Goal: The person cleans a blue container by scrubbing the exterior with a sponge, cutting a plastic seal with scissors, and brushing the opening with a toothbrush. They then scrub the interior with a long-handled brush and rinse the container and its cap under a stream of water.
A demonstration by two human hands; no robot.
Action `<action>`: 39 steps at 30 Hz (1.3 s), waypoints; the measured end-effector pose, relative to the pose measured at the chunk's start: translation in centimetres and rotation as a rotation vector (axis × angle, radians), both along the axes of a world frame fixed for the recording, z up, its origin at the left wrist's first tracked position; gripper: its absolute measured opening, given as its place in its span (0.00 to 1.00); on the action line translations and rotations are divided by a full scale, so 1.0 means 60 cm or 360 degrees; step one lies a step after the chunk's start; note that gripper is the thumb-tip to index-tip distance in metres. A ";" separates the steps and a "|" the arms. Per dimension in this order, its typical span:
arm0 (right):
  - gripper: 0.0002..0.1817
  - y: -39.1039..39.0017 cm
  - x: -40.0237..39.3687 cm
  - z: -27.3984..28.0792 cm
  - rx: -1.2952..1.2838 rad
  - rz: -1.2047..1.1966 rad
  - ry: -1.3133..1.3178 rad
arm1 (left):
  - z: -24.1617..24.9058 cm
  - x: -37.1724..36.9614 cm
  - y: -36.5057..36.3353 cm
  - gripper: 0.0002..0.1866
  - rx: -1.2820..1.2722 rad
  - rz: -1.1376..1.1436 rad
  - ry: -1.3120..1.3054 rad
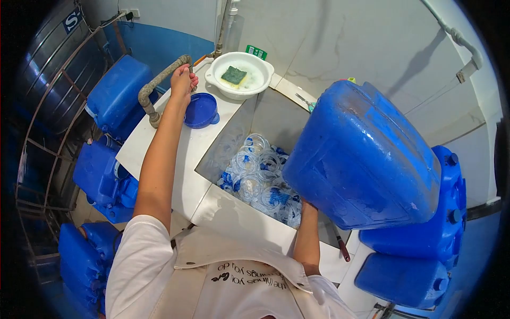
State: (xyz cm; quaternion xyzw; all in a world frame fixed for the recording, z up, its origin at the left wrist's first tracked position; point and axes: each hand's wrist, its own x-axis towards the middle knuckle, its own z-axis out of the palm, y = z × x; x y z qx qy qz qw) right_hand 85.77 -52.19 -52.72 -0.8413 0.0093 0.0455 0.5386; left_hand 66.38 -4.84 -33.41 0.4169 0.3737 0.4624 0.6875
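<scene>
A big blue jerry can [366, 159] is tilted over the right side of the sink [273, 114]. My right hand [308, 206] is at its lower left edge and grips it, with most of the fingers hidden beneath. On the far left of the counter, my left hand [183, 84] is up beside the bent grey pipe [159, 85]. Its fingers are curled, and what they close on is hidden. Just below that hand lies a round blue lid [201, 110]. Many clear plastic rings and blue-and-white pieces [260, 175] fill the sink bottom.
A white basin [239, 93] with suds and a green sponge [234, 75] stands at the back. Scissors [305, 102] lie on the back ledge, and a dark-red-handled tool [343, 250] on the front rim. More blue jerry cans [406, 276] stand right and left.
</scene>
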 end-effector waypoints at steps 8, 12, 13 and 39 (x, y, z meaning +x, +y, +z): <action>0.23 -0.002 0.000 0.000 0.0000 0.0012 0.0000 | 0.003 0.000 -0.004 0.15 0.0008 -0.0018 0.0038; 0.23 0.001 0.004 0.002 -0.0004 0.0019 -0.0010 | 0.004 0.001 -0.009 0.15 0.0032 -0.0004 0.0102; 0.23 0.001 0.004 0.002 -0.0005 0.0019 -0.0007 | 0.005 0.001 -0.010 0.15 0.0034 -0.0004 0.0102; 0.24 -0.003 -0.002 -0.002 0.0005 -0.0008 -0.0021 | -0.007 -0.020 -0.039 0.23 0.1663 0.0344 0.1325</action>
